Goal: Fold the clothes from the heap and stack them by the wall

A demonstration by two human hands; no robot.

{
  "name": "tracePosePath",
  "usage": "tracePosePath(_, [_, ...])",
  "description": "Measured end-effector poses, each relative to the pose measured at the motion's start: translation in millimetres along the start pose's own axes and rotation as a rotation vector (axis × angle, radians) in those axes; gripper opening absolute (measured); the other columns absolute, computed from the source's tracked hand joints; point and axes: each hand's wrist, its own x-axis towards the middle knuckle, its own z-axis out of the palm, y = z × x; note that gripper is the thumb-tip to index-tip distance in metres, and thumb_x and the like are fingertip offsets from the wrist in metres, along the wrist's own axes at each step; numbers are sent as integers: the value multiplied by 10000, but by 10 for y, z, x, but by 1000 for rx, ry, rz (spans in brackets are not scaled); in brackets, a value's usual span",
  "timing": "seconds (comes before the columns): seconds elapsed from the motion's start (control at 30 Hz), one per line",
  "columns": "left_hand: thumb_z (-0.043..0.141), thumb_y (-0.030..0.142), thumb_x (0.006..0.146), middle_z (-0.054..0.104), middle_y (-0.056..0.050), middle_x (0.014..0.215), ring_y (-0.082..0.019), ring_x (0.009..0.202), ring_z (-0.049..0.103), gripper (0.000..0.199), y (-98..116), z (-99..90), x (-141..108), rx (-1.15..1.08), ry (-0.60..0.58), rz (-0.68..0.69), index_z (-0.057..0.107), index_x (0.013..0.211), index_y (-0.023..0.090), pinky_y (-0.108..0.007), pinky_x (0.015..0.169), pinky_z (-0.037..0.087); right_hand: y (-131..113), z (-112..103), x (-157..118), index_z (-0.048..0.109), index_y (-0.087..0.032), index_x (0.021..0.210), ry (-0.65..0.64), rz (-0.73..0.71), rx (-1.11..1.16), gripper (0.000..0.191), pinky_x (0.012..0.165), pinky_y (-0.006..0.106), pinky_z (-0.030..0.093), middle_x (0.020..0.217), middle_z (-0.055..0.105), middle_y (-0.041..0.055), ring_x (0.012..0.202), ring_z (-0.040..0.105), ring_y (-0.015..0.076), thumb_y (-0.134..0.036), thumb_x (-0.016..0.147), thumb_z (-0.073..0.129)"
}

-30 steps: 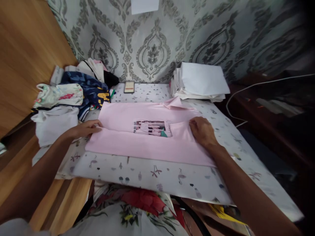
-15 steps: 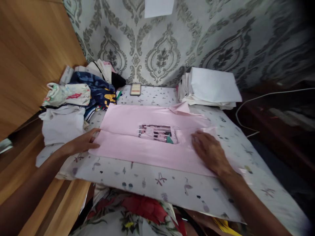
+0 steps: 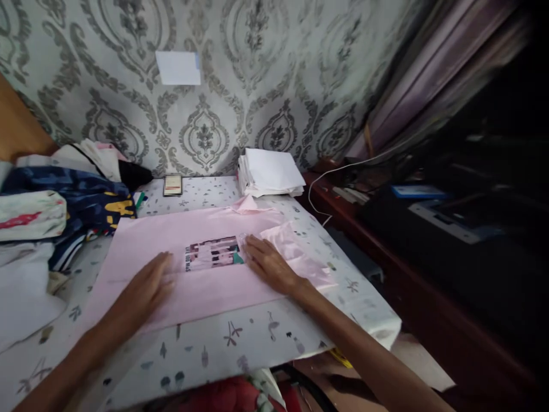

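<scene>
A pink shirt (image 3: 150, 234) with a printed picture and lettering (image 3: 214, 252) lies spread sideways across the patterned table cover (image 3: 206, 352). Over its left part is my left hand (image 3: 152, 283), fingers stretched out and slightly blurred, holding nothing. My right hand (image 3: 268, 263) rests flat on the cloth at the right end of the print, fingers extended. Beyond that hand the pink fabric is wrinkled, and a fold stands up along the far edge.
At the left lies a heap of clothes (image 3: 86, 183). A small framed card (image 3: 172, 185) sits near the wall, with a stack of white folded sheets (image 3: 274, 174) to its right. A white cable (image 3: 330, 171) runs over the dark red furniture (image 3: 398, 274) on the right.
The view has swung to the right. My left hand has left the shirt's left edge and come inward over the cloth. My right hand has shifted toward the print.
</scene>
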Motion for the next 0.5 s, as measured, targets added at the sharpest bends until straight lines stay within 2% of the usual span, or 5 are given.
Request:
tracePosePath(0.07, [302, 516, 995, 481, -138, 1544, -266, 1408, 474, 635, 52, 223, 18, 59, 19, 89, 414, 1500, 148, -428, 1158, 387, -18, 26, 11, 497, -185, 1470, -54, 8, -9, 467, 1211, 537, 296, 1571, 433, 137, 1489, 341, 264, -325, 1039, 385])
tracePosePath(0.13, [294, 516, 1002, 477, -144, 1545, -281, 1428, 448, 634, -9, 339, -41, 140, 50, 139, 414, 1509, 154, -471, 1167, 359, 18, 30, -5, 460, -189, 1503, -80, 19, -25, 494, 1229, 527, 256, 1591, 401, 137, 1505, 307, 255, -355, 1044, 383])
tracePosePath(0.23, [263, 516, 1004, 458, -155, 1556, -312, 1441, 425, 650, -257, 363, -213, 232, 95, 139, 391, 1531, 160, -534, 1156, 342, 142, -3, -49, 405, -182, 1540, -96, 47, -52, 537, 1243, 507, 220, 1605, 373, 144, 1517, 277, 247, -398, 1049, 369])
tracePosePath(0.37, [245, 463, 1000, 471, -146, 1548, -326, 1464, 384, 625, -569, 351, -437, 276, 97, 97, 381, 1542, 184, -567, 1166, 302, 391, -62, -114, 381, -187, 1552, -114, 134, -69, 558, 1244, 523, 195, 1618, 349, 139, 1527, 249, 254, -428, 1051, 339])
tracePosePath(0.5, [268, 465, 989, 443, -143, 1569, -317, 1476, 364, 625, -611, 346, -494, 269, 57, 41, 407, 1526, 178, -547, 1183, 286, 668, -121, -101, 414, -193, 1530, -48, 206, -43, 549, 1215, 527, 268, 1589, 403, 144, 1495, 326, 264, -434, 1044, 323])
